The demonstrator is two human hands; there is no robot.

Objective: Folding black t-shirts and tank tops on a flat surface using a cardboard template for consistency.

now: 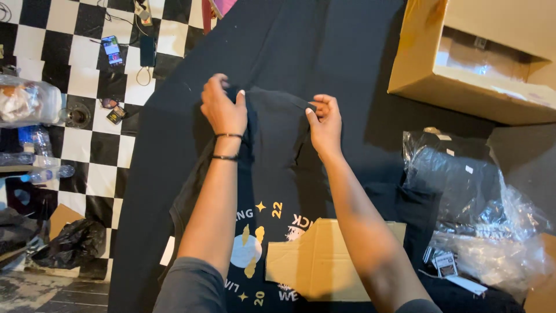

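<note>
Here we hold a black printed T-shirt [272,174] by its far end, the garment spread flat on a black cloth [324,52] that covers the checkered floor [75,145]. Our left hand [223,107] is pinched shut on the fabric at the left of the neckline, fingers curled over the edge, two dark bands on the wrist. Our right hand [325,124] is likewise closed on the fabric at the right of the neckline, thumb and fingertips pressed together on a small fold. The shirt's long axis runs from the hands straight back toward our body, its print nearer to us than the collar, so both hands sit at the far end and about equally close to it. A flat piece of cardboard [324,261] lies on the shirt's lower part, between our forearms and just under the right one. To the right lie clear plastic bags [480,203] and an open cardboard box [480,52]; a phone [111,50] rests on the floor at upper left.
</note>
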